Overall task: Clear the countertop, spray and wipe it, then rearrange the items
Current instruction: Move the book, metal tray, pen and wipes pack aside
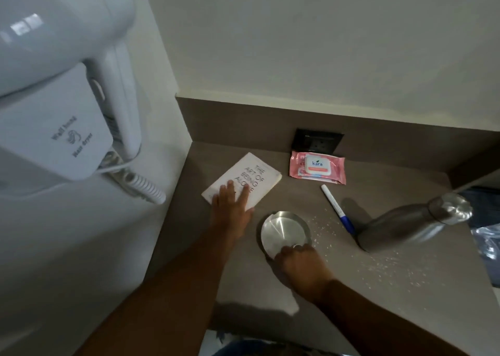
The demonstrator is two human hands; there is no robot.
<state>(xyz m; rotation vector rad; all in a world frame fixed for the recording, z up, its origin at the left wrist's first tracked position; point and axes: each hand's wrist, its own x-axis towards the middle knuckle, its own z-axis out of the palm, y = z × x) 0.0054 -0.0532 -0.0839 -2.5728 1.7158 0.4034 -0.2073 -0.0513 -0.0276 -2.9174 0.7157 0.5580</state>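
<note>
A white book [250,175] lies at the back left of the grey-brown countertop [351,299]. My left hand [232,211] rests flat on its near corner, fingers straight. A round steel bowl [284,230] sits in the middle. My right hand [301,267] grips the bowl's near rim, and a white cloth or tissue [289,303] shows under that hand. Behind lie a pink pack of wipes [318,167] and a white marker with a blue cap [338,209]. A steel bottle [411,221] stands at the right. White crumbs [378,263] are scattered over the counter.
A wall-mounted white hair dryer [62,90] with a coiled cord [143,185] juts out at the left, close to my head. A black socket plate [318,140] sits in the backsplash. The counter's right edge drops off past the bottle, with dark items [484,234] beyond it.
</note>
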